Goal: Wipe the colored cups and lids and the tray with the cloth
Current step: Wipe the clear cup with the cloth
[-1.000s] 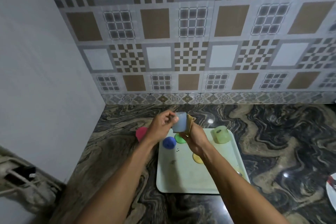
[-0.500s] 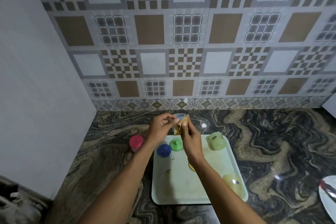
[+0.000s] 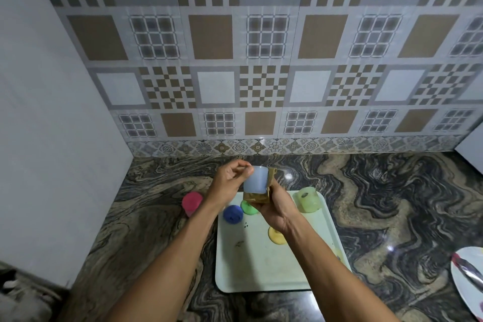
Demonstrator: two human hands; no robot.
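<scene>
A pale blue cup (image 3: 255, 179) is held above the far end of the white tray (image 3: 257, 264). My left hand (image 3: 230, 183) grips its rim from the left. My right hand (image 3: 277, 206) presses a tan cloth (image 3: 257, 196) against the cup's underside and right wall. On the tray lie a blue lid (image 3: 232, 214), a green lid (image 3: 248, 208), a yellow lid (image 3: 277, 236) and a pale green cup (image 3: 309, 198) on its side. A pale yellow cup (image 3: 338, 253) shows partly behind my right forearm. A pink cup (image 3: 192, 202) stands on the counter left of the tray.
The dark marbled counter (image 3: 392, 204) meets a tiled back wall and a plain white wall (image 3: 52, 138) on the left. A white plate (image 3: 467, 280) with a metal utensil sits at the right edge. Small dark specks and a stain mark the tray.
The cup has been turned in my hands, and the cloth has moved from its rim to its underside and right wall. The camera view has tilted upward slightly.
</scene>
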